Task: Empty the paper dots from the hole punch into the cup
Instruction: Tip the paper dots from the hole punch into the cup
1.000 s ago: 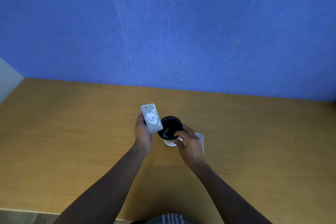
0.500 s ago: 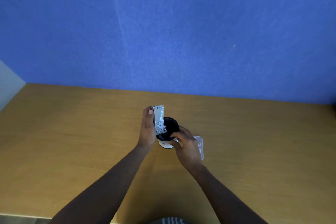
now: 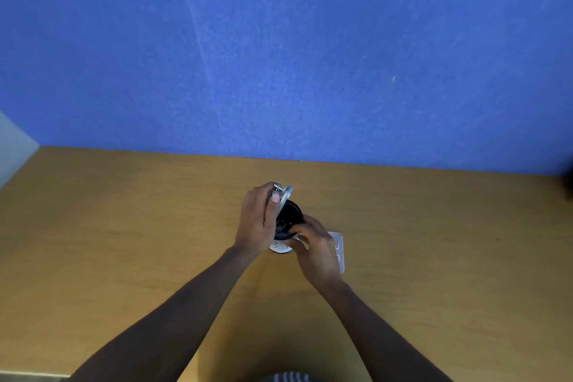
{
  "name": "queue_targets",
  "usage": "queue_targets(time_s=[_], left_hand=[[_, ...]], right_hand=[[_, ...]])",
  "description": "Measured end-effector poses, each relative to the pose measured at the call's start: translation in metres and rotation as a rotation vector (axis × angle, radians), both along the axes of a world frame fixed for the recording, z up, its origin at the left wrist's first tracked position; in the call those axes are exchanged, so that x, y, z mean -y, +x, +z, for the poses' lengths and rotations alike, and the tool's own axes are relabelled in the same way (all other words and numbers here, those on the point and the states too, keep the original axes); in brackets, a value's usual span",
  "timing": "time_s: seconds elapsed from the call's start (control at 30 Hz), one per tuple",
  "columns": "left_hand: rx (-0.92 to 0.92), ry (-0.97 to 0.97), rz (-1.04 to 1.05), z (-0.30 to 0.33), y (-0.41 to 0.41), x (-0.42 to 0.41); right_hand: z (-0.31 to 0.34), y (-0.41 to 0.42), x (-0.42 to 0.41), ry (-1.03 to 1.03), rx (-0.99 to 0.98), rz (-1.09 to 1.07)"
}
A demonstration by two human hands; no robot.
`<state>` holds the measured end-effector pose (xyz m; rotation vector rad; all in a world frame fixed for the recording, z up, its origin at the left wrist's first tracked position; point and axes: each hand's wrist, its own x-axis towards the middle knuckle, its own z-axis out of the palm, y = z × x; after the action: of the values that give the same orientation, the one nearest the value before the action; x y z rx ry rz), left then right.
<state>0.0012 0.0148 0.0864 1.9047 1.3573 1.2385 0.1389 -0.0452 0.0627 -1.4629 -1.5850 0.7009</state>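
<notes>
Hole punch point(image 3: 282, 195) position: held in the left hand point(image 3: 257, 223), raised above the desk point(image 3: 124, 226) and tipped on edge directly over the far-left rim of the cup point(image 3: 286, 222). Only a narrow grey edge and a small metal pin at its top are visible; the rest is hidden behind the hand.

Left hand: the fingers point(image 3: 275, 199) are curled and pressed around the hole punch, thumb on the near side, clamping it firmly. The back of the hand faces the camera.

Cup: upright on the desk, near the centre of the view. The interior is dark and the lower outer wall is white with faint markings. Several pale specks, consistent with paper dots point(image 3: 282, 224), lie inside against the dark interior; their count cannot be determined.

Right hand point(image 3: 316, 250): placed against the near-right side of the cup, fingers wrapped around the wall just below the rim, gripping it.

Flat clear plastic piece point(image 3: 339, 253): lies on the desk just beside the cup, on its right, partly covered by the right hand. Its exact nature cannot be determined.

Surroundings: the desk has a yellow-brown wood surface. A blue wall point(image 3: 310, 56) rises behind its far edge. Both forearms are bare. A striped garment point(image 3: 288, 378) is visible at the bottom edge.
</notes>
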Motion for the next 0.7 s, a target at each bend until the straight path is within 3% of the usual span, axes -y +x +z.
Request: queue_targets(time_s=[0.33, 0.7], left_hand=[[-0.096, 0.077, -0.019, 0.0006, 0.0008, 0.0033], [0.032, 0.09, -0.034, 0.0008, 0.0076, 0.0049]], right_hand=[[-0.0013, 0.0046, -0.0007, 0.03, -0.026, -0.02], [-0.0014, 0.0063, 0.0026, 0.019, -0.016, -0.038]])
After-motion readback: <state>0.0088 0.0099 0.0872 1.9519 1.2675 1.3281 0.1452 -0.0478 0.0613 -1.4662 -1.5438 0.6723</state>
